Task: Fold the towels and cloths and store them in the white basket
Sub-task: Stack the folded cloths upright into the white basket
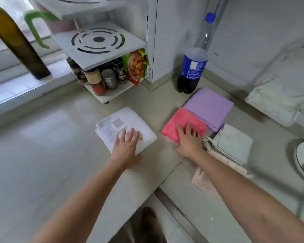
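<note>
Left hand [126, 144] flat, fingers spread, on folded white towel [130, 120]; right hand [189, 139] spread on pink cloth [181, 123] overlapping purple cloth [209, 106]. Beige cloth [205, 183] partly hidden; counter [51, 146] open leftward.

One folded towel [125, 128] lies left of the cloth stack [207, 120]; a bottle [191, 71] stands behind the stack.

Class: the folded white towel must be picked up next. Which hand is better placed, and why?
Left. The left hand already lies flat on the white towel; the right hand rests on the pink cloth, apart from it.
</note>
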